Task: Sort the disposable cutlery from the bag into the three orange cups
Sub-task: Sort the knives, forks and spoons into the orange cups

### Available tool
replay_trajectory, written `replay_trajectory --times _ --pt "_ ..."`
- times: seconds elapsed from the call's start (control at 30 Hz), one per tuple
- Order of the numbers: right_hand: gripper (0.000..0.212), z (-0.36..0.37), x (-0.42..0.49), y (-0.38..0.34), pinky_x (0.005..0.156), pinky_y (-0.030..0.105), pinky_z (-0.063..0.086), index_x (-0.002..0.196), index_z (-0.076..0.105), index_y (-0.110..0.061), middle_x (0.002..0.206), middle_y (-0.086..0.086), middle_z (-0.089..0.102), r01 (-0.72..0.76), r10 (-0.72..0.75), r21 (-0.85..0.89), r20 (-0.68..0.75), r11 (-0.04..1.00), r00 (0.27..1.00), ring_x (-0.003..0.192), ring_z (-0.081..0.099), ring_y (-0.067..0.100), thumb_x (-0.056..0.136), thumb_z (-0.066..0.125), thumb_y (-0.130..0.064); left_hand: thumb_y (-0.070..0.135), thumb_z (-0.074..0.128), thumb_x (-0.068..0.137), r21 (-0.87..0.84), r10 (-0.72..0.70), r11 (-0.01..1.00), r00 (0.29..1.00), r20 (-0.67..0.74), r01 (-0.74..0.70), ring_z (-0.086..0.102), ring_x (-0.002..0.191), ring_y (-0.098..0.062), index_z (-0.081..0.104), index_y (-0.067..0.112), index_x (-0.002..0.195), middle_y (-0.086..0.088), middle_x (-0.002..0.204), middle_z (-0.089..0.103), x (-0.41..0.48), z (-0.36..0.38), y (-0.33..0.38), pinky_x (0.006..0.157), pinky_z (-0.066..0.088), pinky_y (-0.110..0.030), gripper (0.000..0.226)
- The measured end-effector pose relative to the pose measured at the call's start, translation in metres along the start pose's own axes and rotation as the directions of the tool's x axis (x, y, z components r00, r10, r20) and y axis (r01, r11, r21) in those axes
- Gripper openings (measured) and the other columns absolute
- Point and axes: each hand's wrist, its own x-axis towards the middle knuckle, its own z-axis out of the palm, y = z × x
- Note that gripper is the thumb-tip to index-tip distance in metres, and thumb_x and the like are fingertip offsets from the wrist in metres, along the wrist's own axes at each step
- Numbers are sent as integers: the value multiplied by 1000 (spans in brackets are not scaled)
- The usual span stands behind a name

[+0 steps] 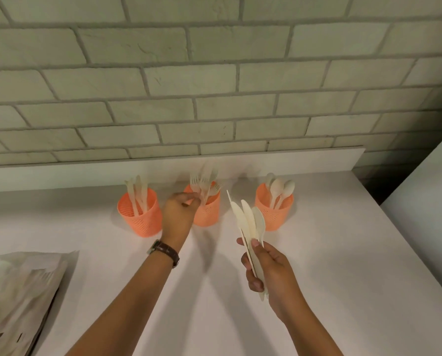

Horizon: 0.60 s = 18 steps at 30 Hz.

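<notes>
Cutlery: pale, thin, likely light, stiff and snappable; best pinched at handles. Left hand (178, 211) pinches forks (204, 187) at the middle cup (206, 210). Right hand (268, 265), right of it, clasps a fanned knife bundle (248, 222). Bag (16, 291) far left.

A single wide-angle camera on my head looks forward and down from close above the white counter (317, 253), facing the brick wall (214, 73); my two forearms enter from the bottom edge, and straight lines bow toward the frame's borders.
</notes>
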Motion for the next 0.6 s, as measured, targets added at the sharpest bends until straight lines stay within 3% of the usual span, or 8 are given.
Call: replay_trajectory --times 0.07,0.17,0.23,0.3,0.37,0.47,0.6 --pt "33 2 -1 0 41 20 22 98 69 -6 57 6 49 -11 11 30 3 999 1000 36 27 13 99 42 -26 20 66 84 -88 -53 994 997 64 58 60 80 -2 73 13 95 9 90 66 -28 -6 8 66 40 -1 15" --pt "36 10 -4 -1 41 20 20 95 69 -4 56 9 51 -18 18 31 6 999 1000 35 25 13 99 40 -24 29 65 84 -217 -179 947 951 252 236 59 77 -1 73 25 90 14 87 69 -74 -14 21 71 45 -16 11" --pt "36 16 -7 -3 43 23 19 93 69 -2 57 12 53 -18 18 -20 13 1000 1000 37 26 14 97 36 -16 31 62 86 -245 -189 924 907 377 294 58 68 7 73 34 78 20 75 70 -101 -20 29 69 46 -16 14" --pt "35 24 -13 -4 44 25 20 83 65 1 58 16 56 -8 9 -82 20 997 1000 38 28 16 92 33 -9 32 58 88 -257 -173 916 881 440 309 56 61 6 74 33 72 12 64 66 -120 -22 31 66 45 -12 22" --pt "34 32 -19 -3 44 24 21 71 60 -1 56 16 60 -7 11 -142 25 990 1000 38 30 16 90 33 -5 30 60 87 -291 -152 911 894 421 291 52 54 -5 74 23 77 0 57 56 -131 -24 31 61 44 -12 19" --pt "37 45 -25 0 42 22 24 63 56 -3 42 2 56 -21 28 -211 29 977 999 37 33 13 92 33 -3 13 66 83 -384 -164 883 945 284 268 47 43 -2 73 1 81 1 54 51 -138 -28 26 52 43 -10 13" --pt "34 54 -29 5 44 24 26 66 53 -2 37 -2 51 -42 48 -225 22 973 999 45 33 16 93 32 -2 9 68 81 -418 -158 868 948 278 267 55 51 -4 75 6 84 -7 70 63 -140 -40 19 58 49 -13 8"
